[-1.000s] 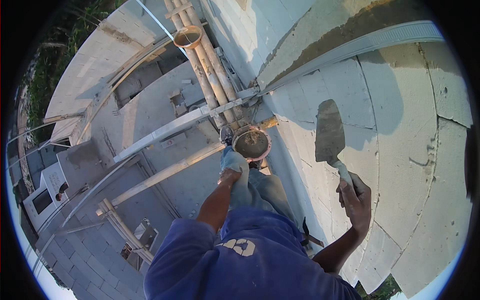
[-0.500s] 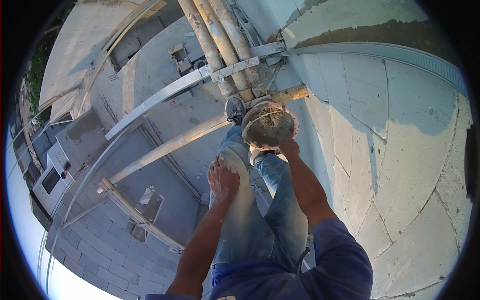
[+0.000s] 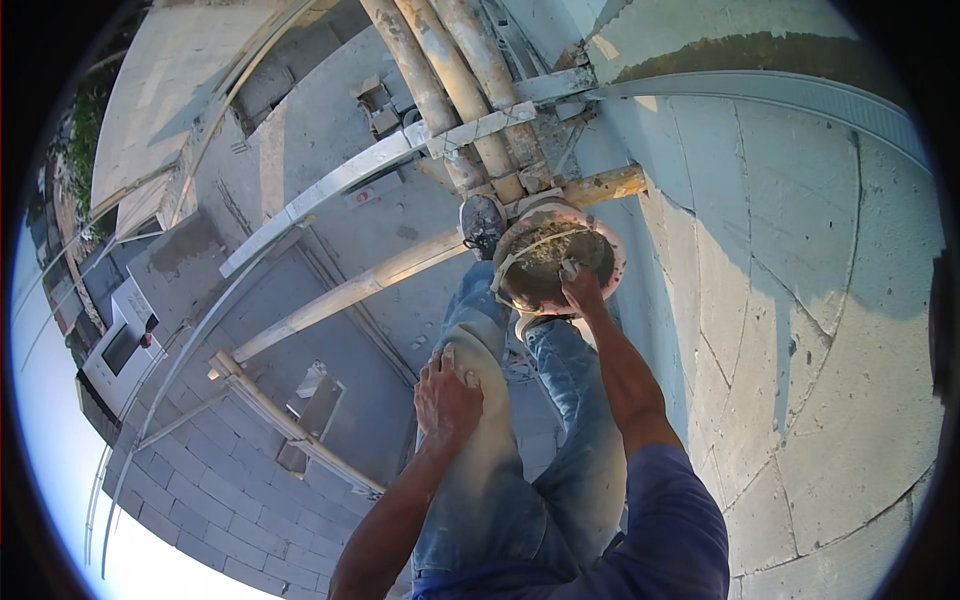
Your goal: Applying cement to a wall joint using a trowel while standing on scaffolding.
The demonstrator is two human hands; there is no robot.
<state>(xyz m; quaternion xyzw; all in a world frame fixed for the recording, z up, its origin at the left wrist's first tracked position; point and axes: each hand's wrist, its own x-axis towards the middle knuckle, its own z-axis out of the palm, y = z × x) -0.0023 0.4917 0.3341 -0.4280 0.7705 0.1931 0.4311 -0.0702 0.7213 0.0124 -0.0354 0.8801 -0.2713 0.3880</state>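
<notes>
A round bucket (image 3: pixel 616 262) with a pinkish rim and a thin pale handle stands by my feet, holding grey-brown wet mortar (image 3: pixel 555 245). My right hand (image 3: pixel 582 288) reaches over its near right side, fingers closed, just above the mortar. A small grey piece shows at those fingers; I cannot make out what it is. On my bent left knee my left hand (image 3: pixel 447 396) lies flat, its fingers stretched over the dusty jeans (image 3: pixel 490 440), with nothing in it.
I am high up on bamboo scaffolding poles (image 3: pixel 465 85), with a lower level showing beneath. To the right rises a pale block wall (image 3: pixel 800 300). A long pole (image 3: pixel 350 295) crosses to the left, near a curved metal rail (image 3: pixel 350 180). My left shoe (image 3: pixel 483 226) touches the bucket's side.
My right hand has moved from the bucket's near rim to over the mortar inside. The view has shifted slightly. My left hand stays on the knee.
</notes>
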